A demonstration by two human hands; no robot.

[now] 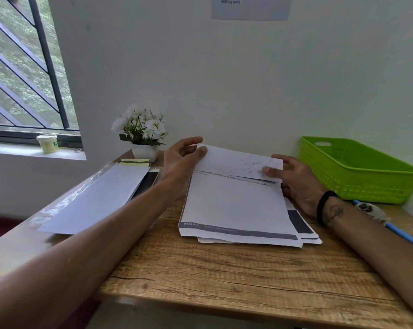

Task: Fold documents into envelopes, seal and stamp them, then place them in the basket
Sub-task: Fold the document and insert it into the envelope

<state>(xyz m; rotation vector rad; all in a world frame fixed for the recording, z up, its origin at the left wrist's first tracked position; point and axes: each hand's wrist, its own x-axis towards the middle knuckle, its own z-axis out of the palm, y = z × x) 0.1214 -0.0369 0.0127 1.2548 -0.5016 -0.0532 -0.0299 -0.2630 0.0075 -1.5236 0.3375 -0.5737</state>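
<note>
On desk [224, 276] | one basket [357, 172] | two hands' grips pinch document [236, 200]: left hand [179, 160], right hand [295, 179]

Wooden desk [224, 276] against a pale wall; potted white flowers [142, 132] at its far edge. Window [22, 79] with dark bars at left; small tub [47, 143] on the sill. Printed notice [250, 7] on the wall above.
</note>
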